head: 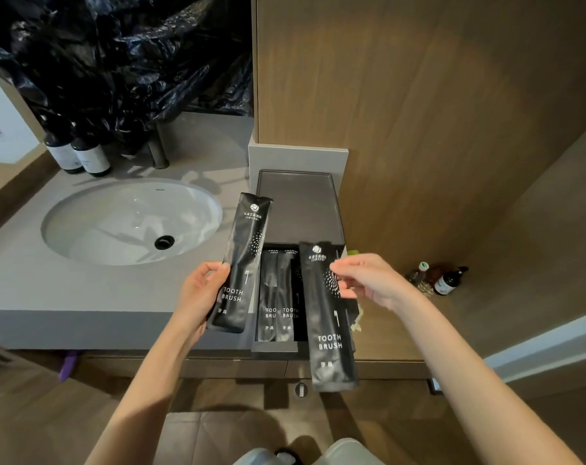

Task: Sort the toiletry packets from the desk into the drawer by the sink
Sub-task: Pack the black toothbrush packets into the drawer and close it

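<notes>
Grey stone forms the surface (26,280) around the sink (130,223), and a brown wood-look wall rises on the right. Left hand (201,293) grips a black toothbrush packet (239,263) by its lower left edge, thumb on the front and fingers curled behind; the packet stands nearly upright, tilted slightly right, over the edge of the surface just beside the drawer. Right hand (362,280) pinches a second toothbrush packet (328,317) near its upper right edge between thumb and fingertips, the other fingers loosely bent; this packet hangs lengthwise in front of the right side of the drawer (275,347), its lower end reaching below the drawer's front rim. Inside the open drawer, between the two held packets, lie at least two more packets (278,297) side by side, printed side up. A dark flat lid or tray (298,206) covers the drawer's rear part. Behind the sink, dark bottles with pale labels (78,156) stand under a crumpled black plastic bag (124,55). To the right of the right hand, small bottles (442,280) stand on a ledge against the wall.
</notes>
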The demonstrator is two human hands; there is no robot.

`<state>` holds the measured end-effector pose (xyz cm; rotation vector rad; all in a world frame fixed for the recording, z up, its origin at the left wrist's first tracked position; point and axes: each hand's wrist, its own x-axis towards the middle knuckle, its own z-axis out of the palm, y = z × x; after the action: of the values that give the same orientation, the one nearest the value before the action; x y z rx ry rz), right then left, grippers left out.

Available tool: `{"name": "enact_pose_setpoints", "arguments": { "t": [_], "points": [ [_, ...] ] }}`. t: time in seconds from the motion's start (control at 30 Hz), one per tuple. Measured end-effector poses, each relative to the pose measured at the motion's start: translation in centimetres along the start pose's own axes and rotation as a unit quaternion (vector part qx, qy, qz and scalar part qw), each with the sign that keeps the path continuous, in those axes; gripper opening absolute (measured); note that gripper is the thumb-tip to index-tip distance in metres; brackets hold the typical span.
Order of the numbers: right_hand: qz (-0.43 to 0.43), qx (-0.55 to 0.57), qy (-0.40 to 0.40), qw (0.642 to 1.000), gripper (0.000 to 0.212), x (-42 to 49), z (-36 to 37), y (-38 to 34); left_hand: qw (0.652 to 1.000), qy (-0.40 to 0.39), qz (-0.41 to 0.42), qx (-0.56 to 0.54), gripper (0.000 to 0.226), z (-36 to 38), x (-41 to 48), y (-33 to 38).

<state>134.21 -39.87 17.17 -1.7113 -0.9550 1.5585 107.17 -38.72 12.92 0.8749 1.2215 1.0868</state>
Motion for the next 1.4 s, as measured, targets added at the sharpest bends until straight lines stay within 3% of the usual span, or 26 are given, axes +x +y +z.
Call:
{"name": "enact_pose_setpoints", "arguments": {
  "t": [0.13,0.27,0.43,0.53,0.67,0.77,0.93,1.03,1.23,1.4],
  "points": [
    [0.04,-0.055,0.057,0.996,0.021,2.3,2.1,2.0,1.0,0.019,-0.004,0.002,0.012,0.3,0.0,-0.4],
    [-0.018,-0.095,0.161,0.982,0.01,4.1,4.0,2.3,1.0,0.011,-0.001,0.01,0.011,0.2,-0.3,-0.2],
    [-0.044,-0.181,0.22,0.957,0.034,6.3,4.9,2.9,1.0,0.005,0.007,0.017,0.015,0.2,-0.8,-0.2],
    [-0.049,-0.22,0.197,0.954,0.051,6.4,5.2,3.2,1.0,-0.008,-0.001,0.019,0.016,0.0,-1.1,-0.2],
    [-0.092,-0.243,0.091,0.961,0.081,3.9,5.6,4.0,1.0,-0.013,-0.005,0.017,0.015,-0.3,-1.0,-0.2],
    [-0.068,-0.283,0.017,0.957,0.101,1.7,6.8,5.0,1.0,-0.012,-0.005,0.014,0.016,-0.1,-0.9,-0.4],
    [-0.054,-0.376,0.049,0.924,0.099,0.9,8.9,5.8,1.0,-0.016,-0.01,0.014,0.015,0.4,-0.8,-0.6],
    [-0.062,-0.334,0.07,0.938,0.092,1.4,9.2,5.8,1.0,-0.014,-0.008,0.015,0.016,0.5,-0.7,-0.7],
    [-0.074,-0.101,0.196,0.973,0.075,2.0,7.2,5.9,1.0,-0.014,-0.009,0.02,0.015,0.4,-0.8,-0.7],
    [-0.051,-0.031,0.172,0.983,0.074,1.9,5.9,6.6,1.0,-0.012,-0.012,0.018,0.015,0.3,-0.8,-0.9]
  ]
}}
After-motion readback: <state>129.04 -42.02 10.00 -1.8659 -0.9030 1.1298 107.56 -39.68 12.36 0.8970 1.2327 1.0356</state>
